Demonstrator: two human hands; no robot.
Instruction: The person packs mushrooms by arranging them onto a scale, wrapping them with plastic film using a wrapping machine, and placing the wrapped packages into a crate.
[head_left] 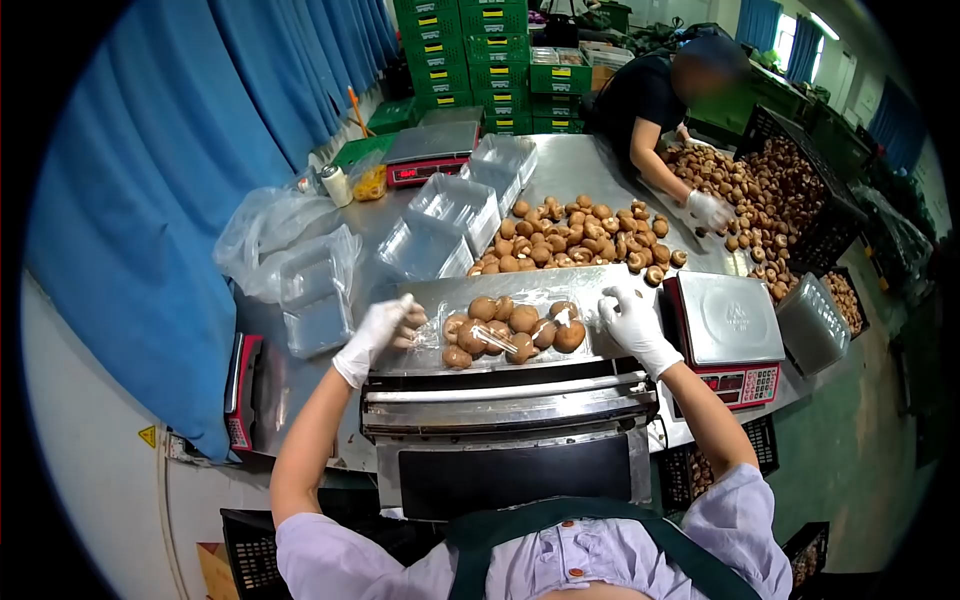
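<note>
A pack of brown mushrooms (522, 318) lies in front of me on a metal plate, under shiny clear film; the tray's edges are hard to make out. Just left of it, my left hand (388, 332), in a white glove, has its fingers loosely bent and apart. On the other side, my right hand (634, 322), also gloved, is raised beside the pack with fingers bent and apart. No gripped object shows in either hand, though thin film at the fingertips would be hard to see. Nearest my body is the wrapping machine (510, 410) with its roller.
Loose mushrooms (570, 235) are heaped beyond the plate. Clear empty trays (455, 215) stand stacked at left, near a plastic bag (265, 240). A scale (730, 325) sits at right. Across the table, a co-worker's gloved hand (710, 210) touches mushrooms spilling from a black crate (810, 180).
</note>
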